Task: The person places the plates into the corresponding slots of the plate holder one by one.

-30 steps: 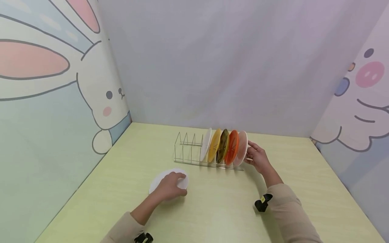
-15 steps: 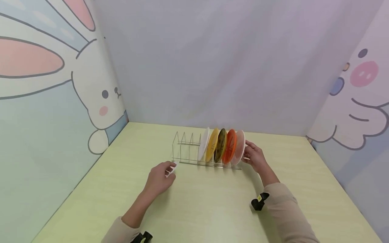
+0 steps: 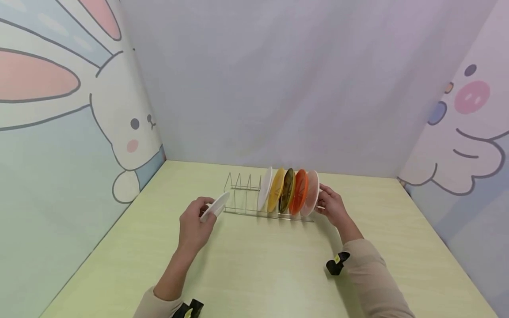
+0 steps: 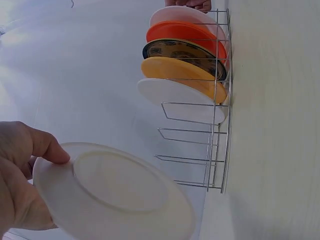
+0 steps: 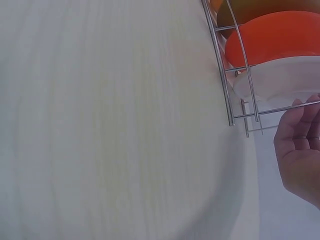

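Note:
My left hand (image 3: 193, 227) pinches a white plate (image 3: 216, 206) by its rim, thumb on one face and fingers behind. The plate is tilted, off the table, by the left end of a wire plate rack (image 3: 245, 214). In the left wrist view the underside of this plate (image 4: 125, 185) shows its foot ring. On the other side, my right hand (image 3: 333, 207) holds the rack's right end with bent fingers, close beside a pale pink plate (image 3: 313, 194); in the right wrist view the fingers (image 5: 292, 122) are at the end wire.
Along the rack's right part stand an orange-red plate (image 3: 299, 192), a dark patterned plate (image 3: 287, 191), a yellow plate (image 3: 276, 191) and another white plate (image 3: 265, 190). Bare wire slots lie to their left. Curtain walls (image 3: 278, 88) enclose the pale table (image 3: 258, 265).
My left hand has lifted the white plate off the table, tilted it and brought it toward the rack's left end. My right hand stays at the rack's right end.

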The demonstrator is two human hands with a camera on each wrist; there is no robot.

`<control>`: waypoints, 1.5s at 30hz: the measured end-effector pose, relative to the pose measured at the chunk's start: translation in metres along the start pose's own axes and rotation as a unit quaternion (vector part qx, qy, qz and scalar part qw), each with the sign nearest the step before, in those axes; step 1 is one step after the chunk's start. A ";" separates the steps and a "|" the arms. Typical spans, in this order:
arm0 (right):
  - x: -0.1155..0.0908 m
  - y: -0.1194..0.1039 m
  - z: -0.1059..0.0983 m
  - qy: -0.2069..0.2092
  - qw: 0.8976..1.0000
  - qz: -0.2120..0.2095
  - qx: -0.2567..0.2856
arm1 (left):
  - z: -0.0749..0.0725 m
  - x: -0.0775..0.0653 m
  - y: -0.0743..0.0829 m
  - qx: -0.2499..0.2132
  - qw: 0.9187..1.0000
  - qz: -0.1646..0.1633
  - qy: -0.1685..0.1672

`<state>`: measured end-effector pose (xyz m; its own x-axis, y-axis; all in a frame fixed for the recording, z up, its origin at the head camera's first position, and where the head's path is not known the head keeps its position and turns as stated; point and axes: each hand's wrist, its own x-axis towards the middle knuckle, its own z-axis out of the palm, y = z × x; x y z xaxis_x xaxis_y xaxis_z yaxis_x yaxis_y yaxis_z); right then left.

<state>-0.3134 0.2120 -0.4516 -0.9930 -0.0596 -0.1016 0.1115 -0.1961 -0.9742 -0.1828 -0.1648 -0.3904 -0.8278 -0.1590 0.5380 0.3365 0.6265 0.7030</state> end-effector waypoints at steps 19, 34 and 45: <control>-0.001 -0.002 -0.001 0.012 1.000 -0.009 -0.018 | 0.028 0.010 0.030 -0.092 0.994 -0.008 0.064; 0.003 0.000 0.000 0.006 0.999 -0.018 -0.043 | 0.066 0.030 0.046 -0.197 0.969 0.027 0.145; 0.006 -0.002 0.000 0.013 0.999 -0.018 -0.043 | 0.101 0.046 0.045 -0.234 0.958 -0.015 0.168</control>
<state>-0.3193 0.2122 -0.4505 -0.9971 -0.0285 -0.0712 0.0740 -0.1136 -0.9908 -0.2512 -0.0669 -0.3811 -0.6762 -0.4570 0.5779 0.5438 0.2196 0.8100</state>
